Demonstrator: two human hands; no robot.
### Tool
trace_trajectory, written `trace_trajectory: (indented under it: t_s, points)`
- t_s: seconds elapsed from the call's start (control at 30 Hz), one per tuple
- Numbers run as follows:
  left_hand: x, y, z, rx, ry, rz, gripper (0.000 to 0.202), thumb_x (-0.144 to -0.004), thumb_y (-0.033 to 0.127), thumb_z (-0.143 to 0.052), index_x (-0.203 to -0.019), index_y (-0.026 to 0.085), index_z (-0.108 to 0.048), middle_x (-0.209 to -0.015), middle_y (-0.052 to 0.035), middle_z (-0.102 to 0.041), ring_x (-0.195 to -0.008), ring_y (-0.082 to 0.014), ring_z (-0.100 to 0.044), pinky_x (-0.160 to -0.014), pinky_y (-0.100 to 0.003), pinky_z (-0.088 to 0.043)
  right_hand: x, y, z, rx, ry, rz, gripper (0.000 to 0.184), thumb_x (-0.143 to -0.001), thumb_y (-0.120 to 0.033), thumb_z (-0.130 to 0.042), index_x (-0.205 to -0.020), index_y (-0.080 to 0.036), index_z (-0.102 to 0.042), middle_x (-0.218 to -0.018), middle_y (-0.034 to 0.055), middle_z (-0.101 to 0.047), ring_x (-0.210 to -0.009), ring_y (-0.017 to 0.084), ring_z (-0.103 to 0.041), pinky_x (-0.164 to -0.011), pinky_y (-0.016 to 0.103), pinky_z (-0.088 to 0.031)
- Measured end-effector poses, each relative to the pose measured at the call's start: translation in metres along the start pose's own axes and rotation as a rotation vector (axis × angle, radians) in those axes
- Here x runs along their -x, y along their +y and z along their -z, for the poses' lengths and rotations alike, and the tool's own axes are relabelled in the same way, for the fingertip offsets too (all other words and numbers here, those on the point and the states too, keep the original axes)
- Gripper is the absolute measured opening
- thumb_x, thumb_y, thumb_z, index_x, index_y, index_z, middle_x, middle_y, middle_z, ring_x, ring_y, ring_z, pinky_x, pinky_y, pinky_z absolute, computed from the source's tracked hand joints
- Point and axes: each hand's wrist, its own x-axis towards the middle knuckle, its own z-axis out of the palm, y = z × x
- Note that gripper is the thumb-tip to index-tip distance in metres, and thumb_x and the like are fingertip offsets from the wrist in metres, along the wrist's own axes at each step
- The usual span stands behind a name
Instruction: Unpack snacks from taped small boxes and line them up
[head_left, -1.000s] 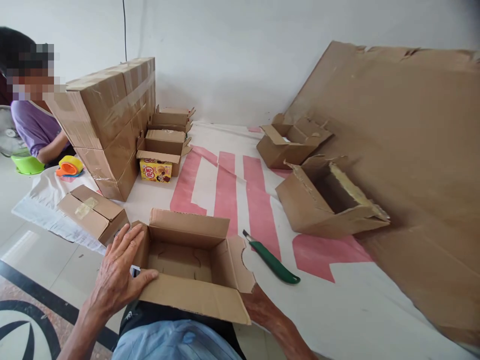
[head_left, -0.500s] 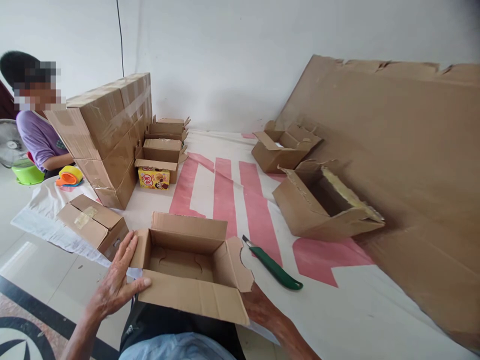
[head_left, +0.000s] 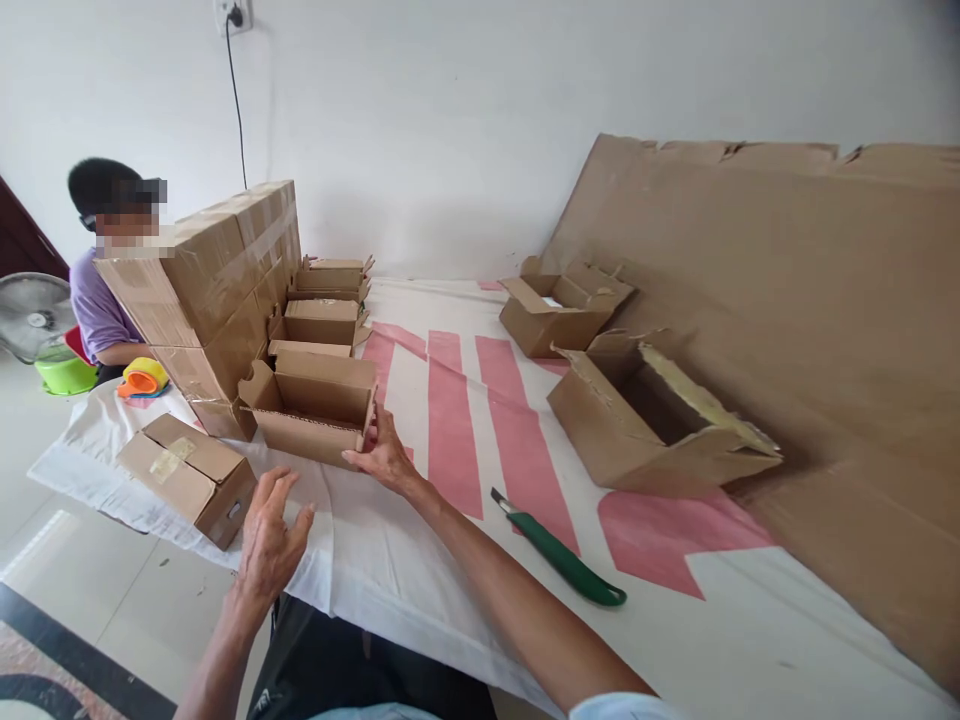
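An open cardboard box stands beside the stacked cartons, with its flaps up. My right hand grips its right end, thumb on the front and fingers at the side flap. Closer to me, my left hand hovers with its fingers apart, holding nothing. Just left of it lies a closed small carton with tape across its top. A green-handled utility knife rests on the cloth to the right of my right forearm, blade end pointing away.
Stacked taped cartons rise at the left, with open boxes beside them. Two more open boxes, one torn-edged, stand at the right by a large cardboard sheet. A person in a purple top sits behind the stack.
The open box has moved from in front of me forward and left to the row by the stack, carried in my right hand. My left hand has let go. The yellow packet is now hidden.
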Motion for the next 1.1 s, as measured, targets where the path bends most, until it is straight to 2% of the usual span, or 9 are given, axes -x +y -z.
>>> trace_trajectory:
  t_s: [0.1, 0.17, 0.3, 0.4, 0.53, 0.67, 0.77, 0.9, 1.1]
  points:
    - [-0.019, -0.016, -0.022, 0.049, -0.109, 0.06, 0.038, -0.093, 0.026, -0.065, -0.131, 0.021, -0.067, -0.132, -0.0121, -0.069, -0.12, -0.0289, -0.07, -0.101, -0.046, -0.06, -0.02, 0.001, -0.011, 0.002, 0.066, 0.011, 0.122, -0.076, -0.047, -0.087, -0.172, -0.021, -0.016, -0.162, 0.019, -0.042, -0.145, 0.032, -0.046, -0.12, 0.052, -0.043]
    - [-0.037, -0.023, -0.038, 0.059, -0.139, 0.136, 0.04, -0.09, 0.026, -0.068, -0.13, 0.021, -0.067, -0.131, -0.012, -0.07, -0.121, -0.029, -0.07, -0.098, -0.043, -0.06, -0.026, 0.001, -0.011, 0.028, 0.054, 0.047, 0.116, -0.079, -0.049, -0.085, -0.172, -0.025, -0.02, -0.163, 0.0175, -0.044, -0.147, 0.033, -0.046, -0.122, 0.055, -0.041]
    - [-0.079, -0.034, -0.066, 0.032, -0.153, 0.274, 0.039, -0.09, 0.033, -0.073, -0.126, 0.018, -0.067, -0.131, -0.0138, -0.073, -0.115, -0.0283, -0.073, -0.093, -0.038, -0.059, -0.011, 0.008, 0.003, 0.144, 0.072, 0.069, 0.092, -0.087, -0.047, -0.077, -0.167, -0.029, -0.035, -0.163, 0.0152, -0.045, -0.151, 0.035, -0.044, -0.122, 0.057, -0.043]
    - [-0.105, -0.041, -0.079, -0.009, -0.148, 0.352, 0.04, -0.089, 0.044, -0.077, -0.117, 0.018, -0.068, -0.124, -0.0139, -0.076, -0.112, -0.0295, -0.074, -0.092, -0.037, -0.057, 0.028, 0.021, 0.029, 0.27, 0.154, 0.105, 0.062, -0.095, -0.043, -0.068, -0.153, -0.025, -0.054, -0.159, 0.0168, -0.05, -0.146, 0.036, -0.05, -0.115, 0.055, -0.051]
    - [-0.13, -0.047, -0.085, -0.093, -0.14, 0.466, 0.05, -0.083, 0.059, -0.08, -0.11, 0.019, -0.068, -0.117, -0.0151, -0.079, -0.113, -0.0354, -0.073, -0.091, -0.04, -0.055, 0.101, 0.036, 0.089, 0.567, 0.346, 0.163, 0.033, -0.101, -0.038, -0.06, -0.129, -0.022, -0.068, -0.133, 0.016, -0.066, -0.126, 0.035, -0.061, -0.108, 0.055, -0.053]
    - [-0.148, -0.048, -0.087, -0.156, -0.141, 0.524, 0.056, -0.082, 0.066, -0.078, -0.111, 0.019, -0.069, -0.115, -0.0178, -0.08, -0.114, -0.0397, -0.073, -0.09, -0.042, -0.054, 0.169, 0.045, 0.15, 0.853, 0.397, 0.126, 0.029, -0.104, -0.043, -0.057, -0.117, -0.02, -0.07, -0.114, 0.0141, -0.07, -0.106, 0.032, -0.064, -0.094, 0.049, -0.053]
    - [-0.158, -0.047, -0.088, -0.186, -0.131, 0.539, 0.054, -0.084, 0.067, -0.075, -0.109, 0.019, -0.07, -0.116, -0.0187, -0.08, -0.115, -0.0403, -0.073, -0.09, -0.042, -0.054, 0.201, 0.05, 0.174, 0.949, 0.368, 0.083, 0.034, -0.107, -0.048, -0.054, -0.119, -0.02, -0.069, -0.107, 0.0118, -0.07, -0.098, 0.03, -0.063, -0.088, 0.044, -0.052]
    - [-0.166, -0.048, -0.086, -0.213, -0.118, 0.544, 0.052, -0.086, 0.066, -0.073, -0.11, 0.02, -0.072, -0.117, -0.0187, -0.08, -0.116, -0.0401, -0.073, -0.09, -0.042, -0.054, 0.215, 0.058, 0.173, 0.973, 0.372, 0.051, 0.038, -0.108, -0.051, -0.051, -0.121, -0.019, -0.067, -0.104, 0.0109, -0.071, -0.094, 0.029, -0.063, -0.084, 0.041, -0.05]
    - [-0.171, -0.05, -0.083, -0.244, -0.135, 0.553, 0.053, -0.089, 0.066, -0.071, -0.113, 0.019, -0.071, -0.117, -0.0206, -0.08, -0.116, -0.0408, -0.074, -0.09, -0.043, -0.055, 0.212, 0.061, 0.16, 1.055, 0.474, 0.018, 0.033, -0.107, -0.045, -0.048, -0.113, -0.02, -0.069, -0.095, 0.0094, -0.07, -0.087, 0.029, -0.062, -0.076, 0.039, -0.045]
